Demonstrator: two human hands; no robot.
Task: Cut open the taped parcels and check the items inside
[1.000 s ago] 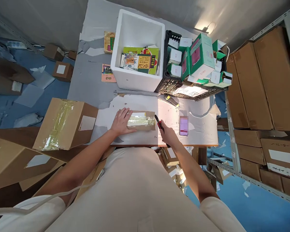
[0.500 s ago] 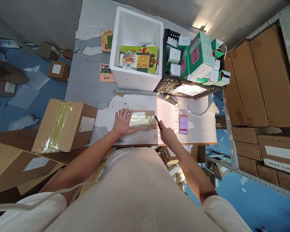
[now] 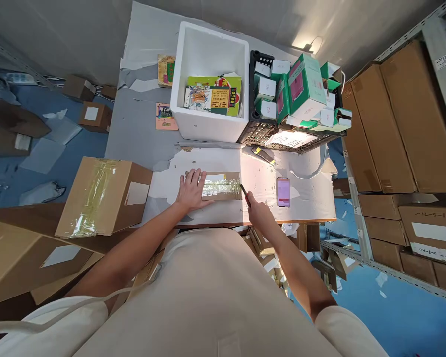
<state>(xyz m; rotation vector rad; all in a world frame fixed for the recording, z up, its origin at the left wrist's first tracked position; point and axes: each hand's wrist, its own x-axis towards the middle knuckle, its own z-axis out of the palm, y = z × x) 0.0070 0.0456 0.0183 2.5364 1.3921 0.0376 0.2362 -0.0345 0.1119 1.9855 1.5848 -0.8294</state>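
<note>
A flat cardboard package [image 3: 223,194] with clear tape along it and a white label lies on the white table covering. My left hand [image 3: 192,191] is spread flat over its left end. In my right hand [image 3: 258,210] is a utility knife [image 3: 246,195] with a red and black handle. The knife's tip is at the package's right edge; whether the blade cuts into it cannot be made out. A phone [image 3: 283,192] with its screen lit lies to the right of my right hand.
A white foam box [image 3: 211,125] with books stands behind the package, beside a black crate [image 3: 262,130] of green and white boxes. A yellow and black tool [image 3: 263,154] lies before the crate. A taped carton [image 3: 92,198] sits at left; shelved cartons [image 3: 412,119] line the right.
The knife tip has shifted slightly down along the package's right edge, toward my body. My left hand stays on the package. The whole view has shifted a little.
</note>
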